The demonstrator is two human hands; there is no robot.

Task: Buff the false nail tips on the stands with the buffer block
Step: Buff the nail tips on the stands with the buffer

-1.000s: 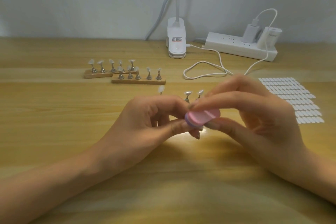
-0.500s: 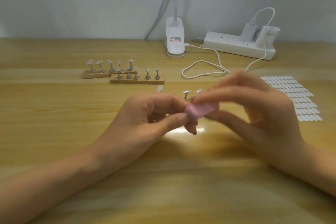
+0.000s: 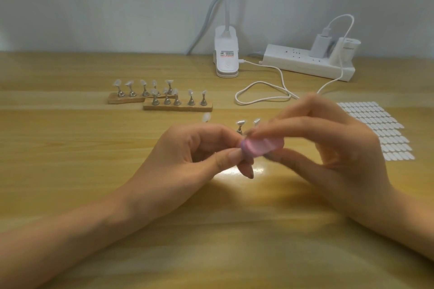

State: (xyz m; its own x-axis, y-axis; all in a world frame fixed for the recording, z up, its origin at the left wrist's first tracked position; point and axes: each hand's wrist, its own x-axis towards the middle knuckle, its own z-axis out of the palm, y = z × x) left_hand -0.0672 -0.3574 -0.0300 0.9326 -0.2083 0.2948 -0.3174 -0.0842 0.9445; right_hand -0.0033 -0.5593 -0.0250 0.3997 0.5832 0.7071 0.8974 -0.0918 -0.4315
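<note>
Pinching the buffer block (image 3: 260, 146) between forefinger above and thumb below, the fingers (image 3: 293, 128) of the right hand (image 3: 333, 155) hold it flat, just over the middle of the table (image 3: 70, 171). The block is now smeared by motion, while one second ago its pink face was sharp. Yet it sits at nearly the same place, so I judge that it makes short strokes back and forth. The left hand (image 3: 192, 157) has stayed where it was. Its thumb (image 3: 225, 156) and forefinger are curled together at the left end of the block. What they pinch is hidden under the block; I judge it is one stand with its false nail tip, which is being buffed now.

Just behind the hands, two small stands (image 3: 240, 125) show above the fingers, and one loose tip (image 3: 206, 117) is a little to the left. Farther back, two wooden bases (image 3: 178, 107) carry ten more stands with tips, well apart from the hands. Whether those are already buffed I cannot tell. A sheet of spare tips (image 3: 375, 129) lies to the right.
</note>
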